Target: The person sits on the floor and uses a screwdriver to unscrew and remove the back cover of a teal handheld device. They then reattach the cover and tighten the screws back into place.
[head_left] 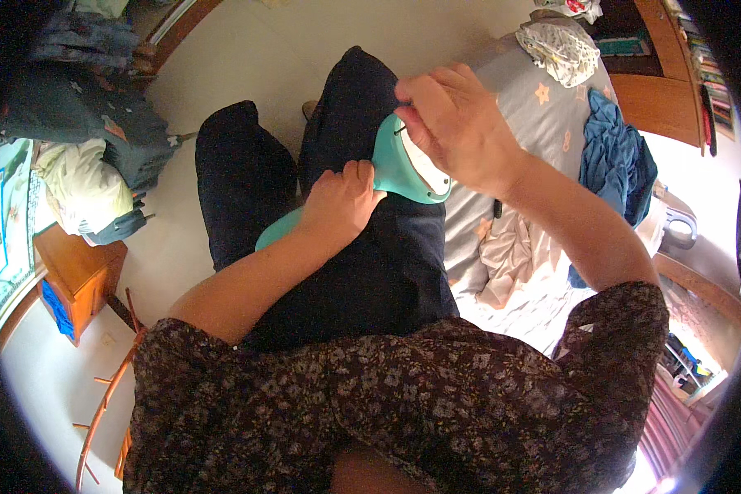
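Observation:
A teal device (pixel 384 159) with a rounded head, a white face and a few dark round spots lies over my lap; I cannot make out its exact kind. My left hand (pixel 341 200) is closed round its handle, whose teal end shows past the wrist. Above the white face, my right hand (pixel 459 123) has its fingers pinched together. A thin dark bit shows at the head's edge just under those fingers. What the fingertips hold, if anything, is hidden. Dark trousers (pixel 350 272) cover my legs beneath the device.
To my right is a bed with a grey patterned sheet (pixel 514 107). On it are blue cloth (pixel 617 156), white printed cloth (pixel 558 51) and a crumpled pale cloth (pixel 506 259). At left stand a wooden cabinet (pixel 81 272), piled clothes (pixel 86 185) and a branched wooden rack (pixel 107 395).

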### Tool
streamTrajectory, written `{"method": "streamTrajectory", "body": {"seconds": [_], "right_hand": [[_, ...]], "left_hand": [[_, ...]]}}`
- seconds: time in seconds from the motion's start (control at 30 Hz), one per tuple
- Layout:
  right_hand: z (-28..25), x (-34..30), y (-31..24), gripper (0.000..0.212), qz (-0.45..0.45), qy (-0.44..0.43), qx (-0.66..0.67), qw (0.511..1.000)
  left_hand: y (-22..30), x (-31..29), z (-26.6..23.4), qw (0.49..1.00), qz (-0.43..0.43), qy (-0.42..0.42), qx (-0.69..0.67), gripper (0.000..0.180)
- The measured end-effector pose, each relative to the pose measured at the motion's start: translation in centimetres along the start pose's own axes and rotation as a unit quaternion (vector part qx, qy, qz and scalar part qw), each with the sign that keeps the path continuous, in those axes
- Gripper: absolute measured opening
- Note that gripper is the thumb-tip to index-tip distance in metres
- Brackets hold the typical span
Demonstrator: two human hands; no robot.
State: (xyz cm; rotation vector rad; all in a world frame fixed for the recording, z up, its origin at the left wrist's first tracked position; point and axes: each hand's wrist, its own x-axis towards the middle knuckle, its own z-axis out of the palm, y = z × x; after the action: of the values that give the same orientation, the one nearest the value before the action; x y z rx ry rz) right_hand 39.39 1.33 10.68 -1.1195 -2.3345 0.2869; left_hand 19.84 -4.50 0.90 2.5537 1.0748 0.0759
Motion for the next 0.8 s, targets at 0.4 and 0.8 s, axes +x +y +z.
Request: {"method": "streamTrajectory", "body": {"seconds": [0.4,0.8], "right_hand": [[3.1,-0.3,-5.3,0.017,0.250,0.096,0.388,0.882],[4.8,0.8,-4.5,0.047,0.334,0.201,0.427,0.816]], "left_hand": [[0.2,-0.1,-0.1,0.998,0.029,0.028,0.051,0.037],[0.4,-0.2,-0.4,0.995,0.034,0.023,0.090,0.036]]}}
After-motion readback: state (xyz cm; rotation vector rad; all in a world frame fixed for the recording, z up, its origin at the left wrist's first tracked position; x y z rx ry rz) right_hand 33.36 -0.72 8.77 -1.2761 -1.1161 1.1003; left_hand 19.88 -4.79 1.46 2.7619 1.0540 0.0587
